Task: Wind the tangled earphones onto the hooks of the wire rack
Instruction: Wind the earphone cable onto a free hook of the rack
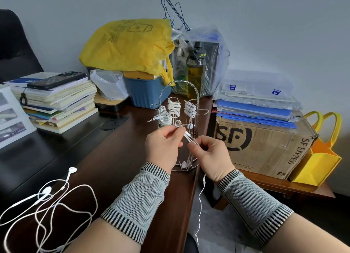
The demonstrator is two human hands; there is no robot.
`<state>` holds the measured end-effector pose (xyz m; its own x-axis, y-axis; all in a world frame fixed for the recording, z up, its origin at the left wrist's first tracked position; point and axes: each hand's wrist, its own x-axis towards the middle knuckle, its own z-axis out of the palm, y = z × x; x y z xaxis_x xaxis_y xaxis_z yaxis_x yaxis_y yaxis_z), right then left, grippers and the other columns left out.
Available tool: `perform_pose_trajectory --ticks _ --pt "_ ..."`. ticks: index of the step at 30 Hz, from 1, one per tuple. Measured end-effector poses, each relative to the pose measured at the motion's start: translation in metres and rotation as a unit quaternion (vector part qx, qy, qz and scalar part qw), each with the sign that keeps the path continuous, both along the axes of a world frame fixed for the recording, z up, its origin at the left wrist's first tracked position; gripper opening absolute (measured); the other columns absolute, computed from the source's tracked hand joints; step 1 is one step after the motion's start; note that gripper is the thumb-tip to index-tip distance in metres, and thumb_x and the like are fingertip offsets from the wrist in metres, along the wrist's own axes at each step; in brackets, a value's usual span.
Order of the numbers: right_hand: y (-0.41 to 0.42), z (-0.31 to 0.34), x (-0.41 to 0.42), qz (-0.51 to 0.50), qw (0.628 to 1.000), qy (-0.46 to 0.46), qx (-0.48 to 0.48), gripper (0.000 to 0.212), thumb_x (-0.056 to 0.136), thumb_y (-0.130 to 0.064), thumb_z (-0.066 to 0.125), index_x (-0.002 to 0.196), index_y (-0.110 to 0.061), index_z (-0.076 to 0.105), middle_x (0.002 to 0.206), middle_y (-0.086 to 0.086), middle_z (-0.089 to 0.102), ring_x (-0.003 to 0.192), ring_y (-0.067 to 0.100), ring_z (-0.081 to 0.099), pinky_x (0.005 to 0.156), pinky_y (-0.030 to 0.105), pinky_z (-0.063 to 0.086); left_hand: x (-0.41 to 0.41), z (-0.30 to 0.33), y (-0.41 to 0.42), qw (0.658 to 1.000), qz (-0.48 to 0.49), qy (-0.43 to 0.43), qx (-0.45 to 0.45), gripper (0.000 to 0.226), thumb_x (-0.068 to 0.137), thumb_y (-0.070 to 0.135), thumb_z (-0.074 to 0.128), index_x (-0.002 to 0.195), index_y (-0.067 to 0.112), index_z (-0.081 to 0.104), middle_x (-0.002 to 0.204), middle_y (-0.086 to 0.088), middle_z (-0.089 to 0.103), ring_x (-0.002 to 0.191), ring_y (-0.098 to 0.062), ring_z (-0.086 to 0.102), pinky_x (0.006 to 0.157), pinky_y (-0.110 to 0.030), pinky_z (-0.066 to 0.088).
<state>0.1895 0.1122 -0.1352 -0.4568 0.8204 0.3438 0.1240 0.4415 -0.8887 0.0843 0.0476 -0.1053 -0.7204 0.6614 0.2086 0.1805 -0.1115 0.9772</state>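
A chrome wire rack (198,96) stands on the dark wooden desk, right behind my hands. Three of its hooks carry wound white earphone bundles (174,106). My left hand (162,145) pinches a white earphone cable (188,136) near a small loop in front of the rack. My right hand (210,153) pinches the same cable a little lower; its tail hangs down past the desk edge (199,201). Earbuds dangle between my wrists near the rack's base. Another tangled white earphone set (56,197) lies loose on the desk at the lower left.
A stack of books with a phone (56,93) sits at the left. A blue bin (147,93) under a yellow bag, a bottle (196,70) and plastic bags stand behind the rack. An SF cardboard box (265,146) with blue folders is on the right.
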Motion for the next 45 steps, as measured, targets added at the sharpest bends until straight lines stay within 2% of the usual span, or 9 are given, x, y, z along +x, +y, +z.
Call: perform_pose_trajectory --ticks 8,13,20,24,28,30,36,41,45 --pt "0.004 -0.003 0.0 -0.024 0.999 -0.021 0.028 0.027 0.088 -0.019 0.065 0.061 -0.018 0.058 0.049 -0.012 0.049 0.049 0.002 0.043 0.055 0.022 0.04 0.0 0.0 0.0 1.0 -0.007 0.003 -0.002 0.016 0.083 0.02 0.073 0.071 0.03 0.071 0.061 0.008 0.069 0.056 0.0 0.062 0.058 -0.021 0.049" --pt "0.003 -0.003 -0.003 -0.019 0.999 -0.008 0.043 0.031 0.088 -0.022 0.065 0.059 -0.016 0.056 0.051 -0.009 0.047 0.051 0.005 0.042 0.056 0.029 0.042 0.0 -0.003 0.001 0.999 -0.012 0.05 -0.012 0.034 0.083 0.021 0.073 0.059 0.044 0.069 0.069 0.006 0.073 0.068 -0.016 0.069 0.073 -0.034 0.059" --pt "0.001 0.0 -0.002 -0.014 0.999 0.002 0.032 0.038 0.087 -0.018 0.066 0.053 -0.022 0.049 0.045 -0.012 0.042 0.047 0.004 0.037 0.051 0.02 0.037 -0.001 -0.006 0.002 0.996 -0.011 0.083 -0.017 0.026 0.081 0.025 0.074 0.061 0.042 0.069 0.071 0.014 0.072 0.071 -0.011 0.071 0.077 -0.042 0.059" --pt "0.001 -0.001 -0.002 0.003 1.0 0.01 0.017 0.036 0.086 -0.013 0.066 0.053 -0.02 0.052 0.046 -0.012 0.043 0.047 0.003 0.038 0.05 0.018 0.037 -0.002 -0.008 0.002 0.995 -0.004 0.1 -0.022 0.026 0.08 0.026 0.073 0.063 0.046 0.069 0.071 0.014 0.072 0.071 -0.012 0.071 0.076 -0.042 0.059" --pt "0.001 -0.003 -0.002 0.012 1.0 0.015 0.02 0.028 0.085 -0.014 0.068 0.059 -0.009 0.061 0.049 -0.008 0.05 0.047 0.004 0.042 0.052 0.019 0.039 -0.001 -0.008 0.002 0.994 0.001 0.107 -0.031 0.008 0.081 0.022 0.073 0.074 0.023 0.074 0.069 0.009 0.072 0.072 -0.011 0.069 0.077 -0.039 0.058" --pt "0.001 -0.002 -0.001 0.017 1.0 0.014 0.021 0.027 0.084 -0.015 0.069 0.06 -0.006 0.062 0.048 -0.007 0.051 0.046 0.003 0.042 0.052 0.019 0.039 -0.001 -0.007 0.002 0.994 0.001 0.105 -0.03 0.007 0.082 0.022 0.072 0.076 0.018 0.075 0.07 0.008 0.072 0.073 -0.009 0.069 0.078 -0.037 0.058" --pt "-0.001 0.001 -0.002 0.02 1.0 0.0 0.011 0.026 0.084 -0.013 0.07 0.059 -0.009 0.063 0.048 -0.008 0.053 0.046 0.002 0.044 0.052 0.017 0.04 -0.002 -0.008 0.004 0.996 0.033 0.084 -0.021 0.019 0.088 0.025 0.066 0.07 0.026 0.07 0.066 0.008 0.072 0.07 -0.011 0.071 0.075 -0.04 0.059" --pt "-0.004 0.005 -0.003 0.007 1.0 -0.026 -0.004 0.029 0.085 -0.015 0.068 0.058 -0.018 0.059 0.051 -0.004 0.055 0.047 0.004 0.048 0.054 0.021 0.044 0.001 -0.004 0.001 0.985 0.081 0.149 -0.035 0.017 0.09 0.029 0.064 0.098 0.021 0.077 0.074 0.004 0.074 0.074 -0.007 0.069 0.077 -0.022 0.054" --pt "-0.008 0.012 -0.001 0.008 0.998 -0.039 -0.047 0.024 0.088 -0.013 0.062 0.064 -0.011 0.057 0.052 0.004 0.058 0.039 0.006 0.053 0.045 0.022 0.045 0.003 -0.001 -0.003 0.98 0.103 0.168 -0.024 0.014 0.089 0.026 0.065 0.09 0.02 0.078 0.069 0.005 0.072 0.066 -0.007 0.066 0.069 -0.021 0.053"
